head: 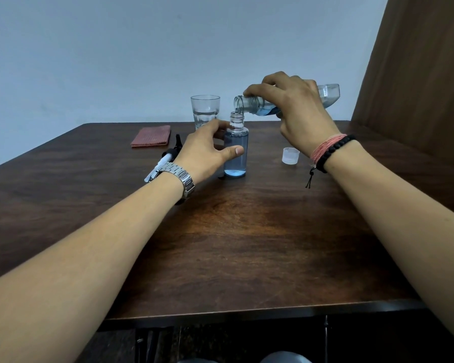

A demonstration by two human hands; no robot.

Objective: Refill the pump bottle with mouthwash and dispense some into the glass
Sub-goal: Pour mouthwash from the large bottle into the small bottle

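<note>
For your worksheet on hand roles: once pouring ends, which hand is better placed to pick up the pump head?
Probably the left hand: the pump head lies just beside it, while the right hand holds the tilted mouthwash bottle across the pump bottle.

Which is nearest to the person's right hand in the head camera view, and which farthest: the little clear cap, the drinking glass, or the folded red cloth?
Measured from the right hand, which grips the tilted mouthwash bottle:
1. Clear cap, on the table just below that hand.
2. Drinking glass, to its left, behind the small bottle.
3. Red cloth, far left on the table.
</note>
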